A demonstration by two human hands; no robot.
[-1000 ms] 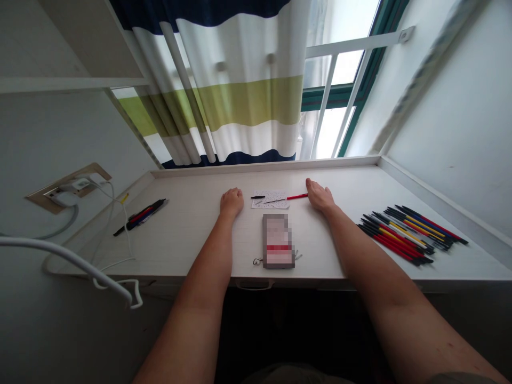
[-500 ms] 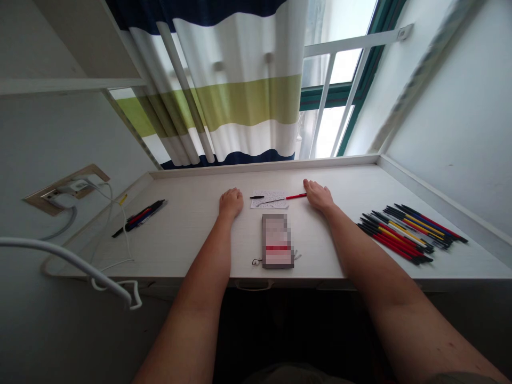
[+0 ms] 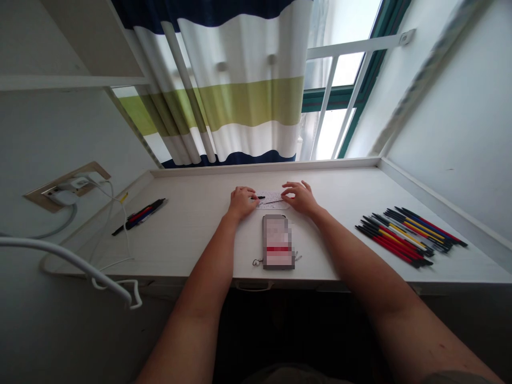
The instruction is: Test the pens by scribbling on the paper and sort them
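Two hands logged at my desk (image 3: 188,245): left grip (image 3: 242,204) curled against a black pen (image 3: 261,198), pinch uncertain; right grip (image 3: 300,197) spread, fingertips reaching a speckled paper (image 3: 272,200), which lies mid-desk, both hands at its edges.

Well right of the right hand (image 3: 301,198), a fan of pens (image 3: 408,238) lies on the counter (image 3: 192,250), with black barrels and red, yellow and blue stripes. Well left of the left hand (image 3: 242,202) sits a smaller bunch of pens (image 3: 140,217). Just below and between the hands lies a blurred oblong item (image 3: 279,241), a small loop (image 3: 255,262) beside its lower corner. Further left, a wall socket (image 3: 66,191) feeds thin white cables (image 3: 109,213), and a thick white hose (image 3: 60,260) curves across the lower left. Beyond the hands hangs a striped curtain (image 3: 236,90) beside a barred window (image 3: 340,74).
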